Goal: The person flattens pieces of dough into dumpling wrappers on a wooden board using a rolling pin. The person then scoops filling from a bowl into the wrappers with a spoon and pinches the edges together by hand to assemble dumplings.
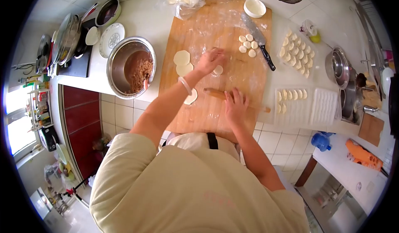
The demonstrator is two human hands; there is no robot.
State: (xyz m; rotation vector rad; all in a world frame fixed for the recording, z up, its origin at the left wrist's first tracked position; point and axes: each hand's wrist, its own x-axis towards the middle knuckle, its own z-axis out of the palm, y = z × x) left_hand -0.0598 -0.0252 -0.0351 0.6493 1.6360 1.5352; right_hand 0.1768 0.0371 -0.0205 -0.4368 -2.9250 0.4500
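Your right hand (236, 105) lies, fingers spread, over the rolling pin (214, 93); can't tell your blurry left hand (213, 60)'s grip. Lopsided pressure could leave that dough piece (217, 70), mid-board (191, 116), kinda uneven.

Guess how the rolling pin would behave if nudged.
The rolling pin looks round and slender, so it would probably roll easily. Its wooden look suggests stiffness. The right hand lying over it would likely check any roll.
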